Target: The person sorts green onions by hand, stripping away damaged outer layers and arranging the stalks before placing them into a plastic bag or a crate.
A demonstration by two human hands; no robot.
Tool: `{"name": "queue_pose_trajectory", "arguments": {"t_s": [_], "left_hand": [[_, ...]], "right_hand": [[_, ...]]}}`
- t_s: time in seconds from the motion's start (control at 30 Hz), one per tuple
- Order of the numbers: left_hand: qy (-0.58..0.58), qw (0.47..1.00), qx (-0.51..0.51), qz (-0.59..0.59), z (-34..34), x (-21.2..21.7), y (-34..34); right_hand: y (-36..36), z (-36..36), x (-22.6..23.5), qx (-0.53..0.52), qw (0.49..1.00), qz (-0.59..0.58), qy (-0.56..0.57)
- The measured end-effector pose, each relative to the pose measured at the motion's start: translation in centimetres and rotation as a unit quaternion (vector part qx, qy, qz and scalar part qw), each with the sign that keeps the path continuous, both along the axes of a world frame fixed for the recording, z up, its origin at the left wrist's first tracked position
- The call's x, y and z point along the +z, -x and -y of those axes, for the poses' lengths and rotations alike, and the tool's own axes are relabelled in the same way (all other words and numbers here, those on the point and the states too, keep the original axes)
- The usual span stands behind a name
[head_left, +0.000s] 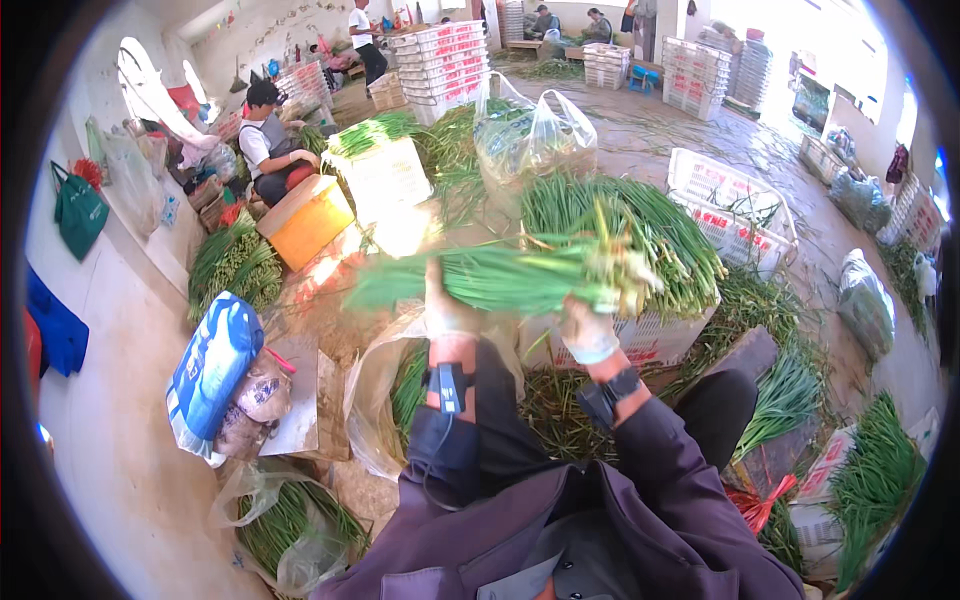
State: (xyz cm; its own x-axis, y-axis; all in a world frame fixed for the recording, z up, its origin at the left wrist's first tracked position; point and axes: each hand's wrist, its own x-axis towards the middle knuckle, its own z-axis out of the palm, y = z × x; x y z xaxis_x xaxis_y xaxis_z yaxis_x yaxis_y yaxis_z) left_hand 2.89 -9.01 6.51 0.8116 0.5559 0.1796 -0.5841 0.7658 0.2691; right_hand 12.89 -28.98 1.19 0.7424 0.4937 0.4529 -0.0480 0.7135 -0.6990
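A thick bunch of long green chives (500,278) lies level across the space in front of my lap, slightly blurred, its leafy tips to the left and pale stem ends to the right. My left hand (445,305) is closed around its middle from below. At the stem ends, my right hand (588,332) grips the bunch, its fingers partly hidden by it; a pale glove covers this hand. Just behind, a big pile of chives (625,220) rests on a white plastic crate (650,338). An opened clear plastic bag (375,405) with greens inside stands below my left hand.
Loose leaves litter the floor right of my knees, beside more chives (785,395). A blue-and-white bag (215,365) stands at left. Farther back are an orange box (307,222), an empty-looking white crate (730,205), stacked crates (440,65) and a seated person (270,145).
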Motion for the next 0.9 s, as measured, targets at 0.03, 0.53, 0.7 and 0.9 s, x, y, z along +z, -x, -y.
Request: {"name": "queue_pose_trajectory", "arguments": {"t_s": [0.03,0.53,0.7,0.9], "left_hand": [[-0.003,0.998,-0.010,-0.054,-0.1,-0.5,-1.9],[-0.202,0.968,-0.061,-0.137,2.6,-0.2,-3.6],[-0.154,0.972,-0.085,-0.158,-0.5,-3.4,-4.8],[-0.106,0.961,0.005,-0.257,-5.0,-4.9,-3.7]], "right_hand": [[-2.1,2.9,-3.3,-0.060,0.993,0.089,0.047],[2.5,3.0,8.5,-0.126,0.855,0.305,0.399],[1.2,3.6,5.9,-0.194,0.874,0.249,0.369],[0.2,7.7,4.8,0.073,0.943,-0.234,0.226]]}}
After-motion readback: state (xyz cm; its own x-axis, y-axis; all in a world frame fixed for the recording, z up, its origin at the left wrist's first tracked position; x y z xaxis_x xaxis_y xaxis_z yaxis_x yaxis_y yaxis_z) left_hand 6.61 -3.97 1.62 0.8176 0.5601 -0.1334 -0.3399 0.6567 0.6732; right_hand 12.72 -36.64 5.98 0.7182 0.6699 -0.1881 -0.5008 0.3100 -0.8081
